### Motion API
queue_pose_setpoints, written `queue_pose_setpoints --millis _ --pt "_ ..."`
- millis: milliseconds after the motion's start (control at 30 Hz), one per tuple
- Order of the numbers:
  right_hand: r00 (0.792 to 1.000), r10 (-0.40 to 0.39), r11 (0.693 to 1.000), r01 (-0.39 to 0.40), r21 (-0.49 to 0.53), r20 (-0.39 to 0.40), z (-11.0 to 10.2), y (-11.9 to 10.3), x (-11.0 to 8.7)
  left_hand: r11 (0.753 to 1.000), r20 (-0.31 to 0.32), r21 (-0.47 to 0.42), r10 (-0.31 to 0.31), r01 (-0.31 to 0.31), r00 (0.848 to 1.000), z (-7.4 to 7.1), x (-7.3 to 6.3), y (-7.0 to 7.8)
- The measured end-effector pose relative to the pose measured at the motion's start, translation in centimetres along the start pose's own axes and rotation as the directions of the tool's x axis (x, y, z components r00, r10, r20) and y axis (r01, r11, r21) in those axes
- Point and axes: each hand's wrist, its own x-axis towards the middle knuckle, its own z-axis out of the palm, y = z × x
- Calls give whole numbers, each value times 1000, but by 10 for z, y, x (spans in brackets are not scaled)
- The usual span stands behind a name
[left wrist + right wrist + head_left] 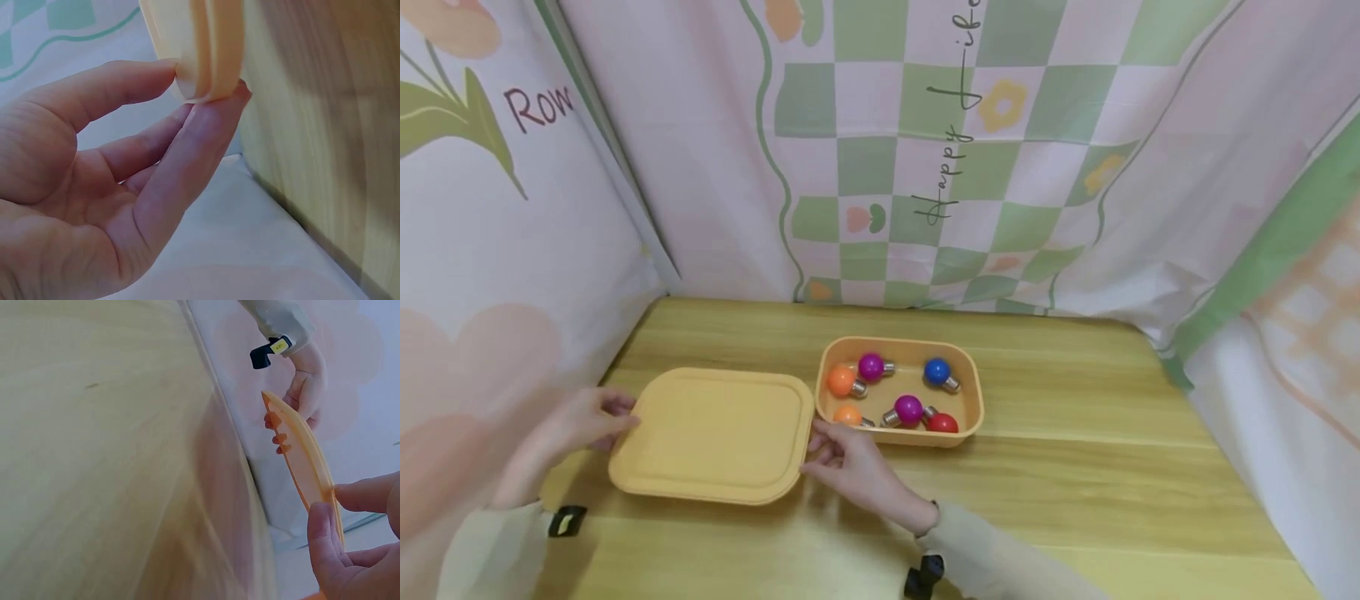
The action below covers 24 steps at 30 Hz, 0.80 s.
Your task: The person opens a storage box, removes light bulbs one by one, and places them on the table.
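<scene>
Both hands hold a flat yellow rectangular lid (711,433) raised above the wooden table, left of the box. My left hand (583,423) pinches its left edge; in the left wrist view thumb and fingers (203,128) grip the lid's rim (209,50). The right edge is pinched by my right hand (853,467), close to the box's lower left corner. The right wrist view shows the lid (300,447) edge-on between the two hands. Beside it stands an open yellow box (973,400) holding several small coloured bulbs, among them a blue bulb (937,372) and a red bulb (943,423).
The wooden table (1075,467) extends to the right of the box and in front of it. A patterned curtain (865,167) hangs along the table's back edge, with more printed cloth (512,250) at the left side. Each wrist wears a small black device (567,521).
</scene>
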Motion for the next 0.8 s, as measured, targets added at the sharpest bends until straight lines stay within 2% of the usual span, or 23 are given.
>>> queue_pose_setpoints --millis 300,500,800 --pt "999 39 999 -38 -33 34 7 2 1 1000 -13 -1 -25 25 1000 5 8 -14" --pt "997 52 997 -49 -67 52 8 2 3 999 3 -3 -40 40 999 9 15 -16" --pt "987 132 991 -130 -19 95 10 4 6 998 10 17 -66 66 998 15 26 -17"
